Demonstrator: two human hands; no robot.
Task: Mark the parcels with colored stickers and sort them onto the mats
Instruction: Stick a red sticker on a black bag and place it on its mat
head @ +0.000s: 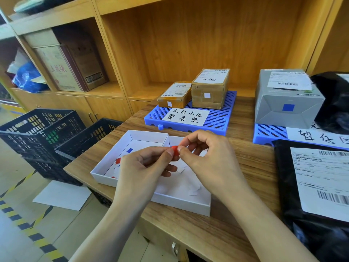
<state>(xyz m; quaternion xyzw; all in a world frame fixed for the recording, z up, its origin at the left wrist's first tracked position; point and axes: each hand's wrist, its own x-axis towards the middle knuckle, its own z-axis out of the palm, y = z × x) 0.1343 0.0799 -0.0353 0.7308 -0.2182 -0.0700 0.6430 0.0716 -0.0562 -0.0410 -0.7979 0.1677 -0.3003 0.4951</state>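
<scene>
sticker: your red sticker [174, 149] sits dead center of the frame, pinched from both sides just above the white tray [181, 204].
left grip: your left hand [145, 165] has thumb and fingertip clamped on the sticker's left edge.
right grip: your right hand [204, 154] is pinching its right edge, other fingers curled.
tray: more red bits, a blue one and white backing scraps lie inside, on the counter [236, 178].
mats: center-top blue mat [217, 120] carries two brown parcels [209, 89] with white stickers; right-edge mat [264, 133] holds a grey parcel [287, 99] with a blue sticker.
lower right: a black bag parcel [311, 186], label up.
left: black crates [41, 133] on the floor.
</scene>
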